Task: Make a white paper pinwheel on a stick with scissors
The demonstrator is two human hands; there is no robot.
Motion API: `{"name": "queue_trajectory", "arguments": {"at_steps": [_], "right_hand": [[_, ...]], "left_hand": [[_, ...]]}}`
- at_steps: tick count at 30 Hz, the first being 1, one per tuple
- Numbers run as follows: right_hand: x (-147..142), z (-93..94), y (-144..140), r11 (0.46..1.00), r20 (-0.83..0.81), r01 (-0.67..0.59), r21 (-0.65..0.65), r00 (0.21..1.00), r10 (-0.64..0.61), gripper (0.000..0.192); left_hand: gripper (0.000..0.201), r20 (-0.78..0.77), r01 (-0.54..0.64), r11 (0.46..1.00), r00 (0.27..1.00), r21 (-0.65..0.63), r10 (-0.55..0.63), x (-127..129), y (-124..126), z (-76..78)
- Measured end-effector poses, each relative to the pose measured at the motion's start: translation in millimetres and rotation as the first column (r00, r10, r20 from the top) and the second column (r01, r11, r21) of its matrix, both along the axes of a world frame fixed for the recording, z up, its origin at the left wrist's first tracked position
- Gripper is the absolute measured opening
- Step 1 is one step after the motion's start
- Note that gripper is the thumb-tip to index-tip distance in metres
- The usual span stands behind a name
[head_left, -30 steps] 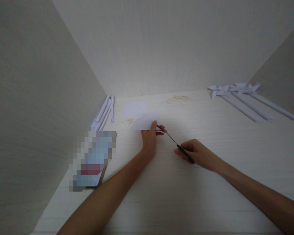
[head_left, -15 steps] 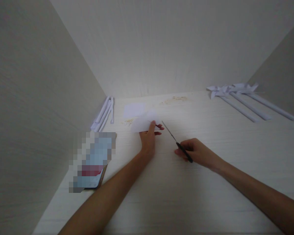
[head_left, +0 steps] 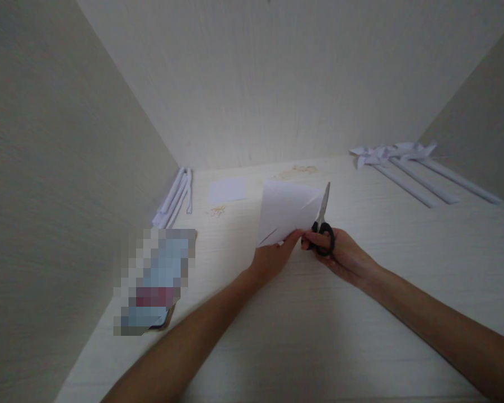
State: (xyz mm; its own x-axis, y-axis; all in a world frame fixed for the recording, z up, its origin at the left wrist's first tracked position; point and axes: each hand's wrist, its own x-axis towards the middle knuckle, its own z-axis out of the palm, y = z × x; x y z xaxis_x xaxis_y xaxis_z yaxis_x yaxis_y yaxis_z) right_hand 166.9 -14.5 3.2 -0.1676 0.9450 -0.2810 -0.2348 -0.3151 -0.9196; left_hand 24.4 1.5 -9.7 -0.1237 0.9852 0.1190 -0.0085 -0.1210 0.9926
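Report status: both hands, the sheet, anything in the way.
Left hand holds white sheet. Right hand holds scissors, blades at sheet's right edge. Nothing seen between scissors and sheet; phone lies off left.

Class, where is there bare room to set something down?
Bare tabletop shows between left forearm and right forearm, also between the right forearm and the paper sticks. Crowded: around the left hand holding a paper sheet, the right hand with scissors; at left, by phone and paper rolls.
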Motion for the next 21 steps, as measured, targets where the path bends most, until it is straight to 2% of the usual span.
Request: {"name": "queue_trajectory", "arguments": {"at_steps": [3,5,13,17,21], "right_hand": [[-2,0.3,-1,1.0,-0.028,0.028,-0.002,0.999,-0.028,0.027],[-3,0.7,-2,0.999,-0.051,0.041,-0.004,0.998,-0.041,0.026],[-3,-1.2,-3,0.998,0.0,0.052,0.04,0.999,-0.053,0.023],[-3,-4.7,-4,0.995,0.084,0.03,0.1,0.996,-0.038,0.022],[-3,-6.7,-6,0.989,0.103,0.062,0.135,0.992,-0.076,0.021]], "left_hand": [[0.009,-0.189,0.109,0.992,0.978,0.07,-0.094,3,-1,8.2],[0.016,-0.203,0.122,0.99,0.974,0.07,-0.106,5,-2,12.7],[0.017,-0.025,0.216,0.976,0.976,-0.036,-0.217,6,1,18.9],[0.014,0.018,0.226,0.972,0.974,-0.064,-0.225,5,2,21.4],[0.01,0.022,0.235,0.967,0.972,-0.1,-0.234,4,3,23.3]]}}
